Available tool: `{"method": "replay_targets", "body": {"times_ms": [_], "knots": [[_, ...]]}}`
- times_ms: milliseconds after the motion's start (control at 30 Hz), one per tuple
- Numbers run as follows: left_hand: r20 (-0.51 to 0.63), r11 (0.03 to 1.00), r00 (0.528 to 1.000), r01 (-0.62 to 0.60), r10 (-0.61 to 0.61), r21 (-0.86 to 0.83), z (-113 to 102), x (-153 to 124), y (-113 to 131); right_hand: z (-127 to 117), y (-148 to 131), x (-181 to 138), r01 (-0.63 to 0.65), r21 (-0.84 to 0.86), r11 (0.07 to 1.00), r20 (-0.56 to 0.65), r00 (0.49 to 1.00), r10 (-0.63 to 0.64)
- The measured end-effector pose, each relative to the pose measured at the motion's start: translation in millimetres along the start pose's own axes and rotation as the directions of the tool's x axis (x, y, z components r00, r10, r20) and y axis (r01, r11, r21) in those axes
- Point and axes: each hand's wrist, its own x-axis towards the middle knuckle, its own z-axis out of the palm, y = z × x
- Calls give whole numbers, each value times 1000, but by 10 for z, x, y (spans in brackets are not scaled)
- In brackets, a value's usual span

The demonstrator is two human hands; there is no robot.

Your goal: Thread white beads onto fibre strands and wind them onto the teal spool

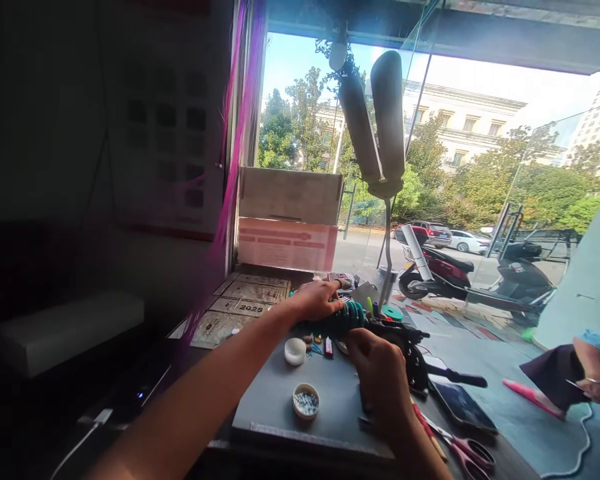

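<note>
Coil (344, 319) lies left-to-right; left hand (316, 300) grips one end, right hand (380, 373) the other

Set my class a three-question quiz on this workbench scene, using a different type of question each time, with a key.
1. True or false: the left hand is on the teal ribbed part.
2. Multiple choice: the small round dish nearest the camera holds A) small shiny pieces, B) a pencil, C) nothing at all.
3. Fill in the gap: seen from the head camera, the scissors with pink handles lie to the ___ of the right hand.

Key: 1 true; 2 A; 3 right.
</note>
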Motion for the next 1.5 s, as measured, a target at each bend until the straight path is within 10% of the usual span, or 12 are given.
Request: {"method": "replay_targets", "body": {"times_ms": [200, 467, 700, 867, 967, 1033, 1133, 1233, 1500], "knots": [[12, 1000, 1000, -4, 4, -16, -22, 25, -29, 12, -69, 122, 118, 479, 870, -12, 992, -128], [88, 995, 996, -5, 14, -96, -12, 143, -107, 173, -3, 65, -285, 830, 479, 168, 947, 272], [69, 990, 998, 15, -6, -140, 18, 189, -111, 392, -7, -89, -197, 747, 635, 21, 962, 273], [-126, 987, 992, -13, -8, -162, -73, 28, -124, -112, 137, -203, -157, 469, 869, 83, 988, 133], [-495, 944, 829, 111, -260, -311, -39, -220, -310, -760, 559, -124, 5, 100, 995, -196, 980, 15], [-517, 883, 753, 178, -407, -435, 59, -398, -459, -1122, 924, 2, -24, -183, 983, -276, 961, -28], [-422, 858, 823, 143, -380, -493, 247, -590, -601, -1346, 1387, 160, -138, -278, 951, 9, 989, 146], [-342, 841, 898, 54, -277, -539, 369, -663, -638, -1257, 1642, 158, -292, -228, 929, 238, 909, 344], [-447, 900, 870, -7, -209, -435, 512, -635, -570, -1041, 1896, 14, -433, -122, 893, 158, 880, 448]]}}
